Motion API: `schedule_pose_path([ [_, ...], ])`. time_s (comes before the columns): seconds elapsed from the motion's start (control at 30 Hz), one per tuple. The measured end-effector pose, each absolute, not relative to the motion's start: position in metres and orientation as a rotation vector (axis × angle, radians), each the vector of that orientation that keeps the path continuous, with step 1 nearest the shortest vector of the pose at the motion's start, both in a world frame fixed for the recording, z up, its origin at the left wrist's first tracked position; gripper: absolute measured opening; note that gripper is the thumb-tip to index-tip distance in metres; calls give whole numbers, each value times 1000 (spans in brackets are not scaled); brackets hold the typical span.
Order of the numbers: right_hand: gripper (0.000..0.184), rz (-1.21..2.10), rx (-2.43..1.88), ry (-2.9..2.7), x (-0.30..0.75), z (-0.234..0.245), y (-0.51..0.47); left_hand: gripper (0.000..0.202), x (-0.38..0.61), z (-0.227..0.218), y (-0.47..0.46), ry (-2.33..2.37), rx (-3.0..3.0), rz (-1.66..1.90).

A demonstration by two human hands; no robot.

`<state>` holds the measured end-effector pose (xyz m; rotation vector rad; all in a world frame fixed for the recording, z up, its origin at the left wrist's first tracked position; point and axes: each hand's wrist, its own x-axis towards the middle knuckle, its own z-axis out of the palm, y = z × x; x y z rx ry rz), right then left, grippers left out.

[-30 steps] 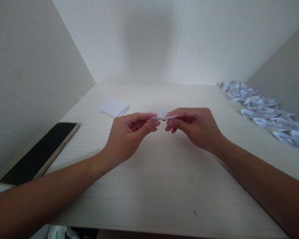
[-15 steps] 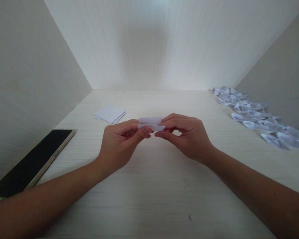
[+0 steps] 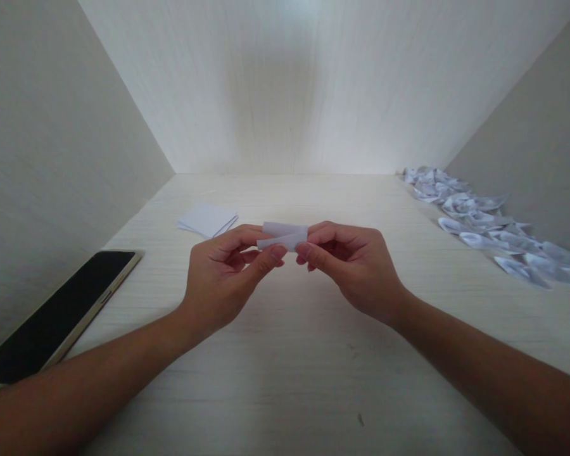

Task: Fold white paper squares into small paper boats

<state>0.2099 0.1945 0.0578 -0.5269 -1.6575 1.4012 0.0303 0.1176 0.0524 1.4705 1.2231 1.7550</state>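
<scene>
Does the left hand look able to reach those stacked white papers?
Probably yes: the stacked white papers lie just beyond the left hand with nothing visible between, though that hand is pinching the folded paper.

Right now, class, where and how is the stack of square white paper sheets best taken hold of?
Probably by pinching the white paper stack at its right-hand edge, coming from the right: it lies flat on the pale table, but its sheets look slightly splayed there, while the left hand overlaps its near corner.
</scene>
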Motion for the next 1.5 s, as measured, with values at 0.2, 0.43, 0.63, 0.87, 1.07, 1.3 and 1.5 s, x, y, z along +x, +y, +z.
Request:
schedule_pose_path([
  [0.2,29,1470,-584,-1556,207,57,195,32,30,53,119,1242,1421,1811],
  [0.43,28,1509,-562,-1543,208,59,195,28,33,55,117,1296,1409,1810],
  [0.63,34,1569,-536,-1482,207,60,195,24,34,58,116,1302,1386,1811],
  [0.87,34,1608,-537,-1421,206,61,191,22,34,60,115,1330,1418,1811],
  [1.07,29,1530,-588,-1407,205,63,187,22,33,60,114,1366,1441,1797],
  [1.3,23,1508,-585,-1392,203,64,185,19,34,59,113,1353,1417,1804],
  [1.5,19,1444,-627,-1456,205,63,185,8,34,58,113,1378,1432,1772],
])
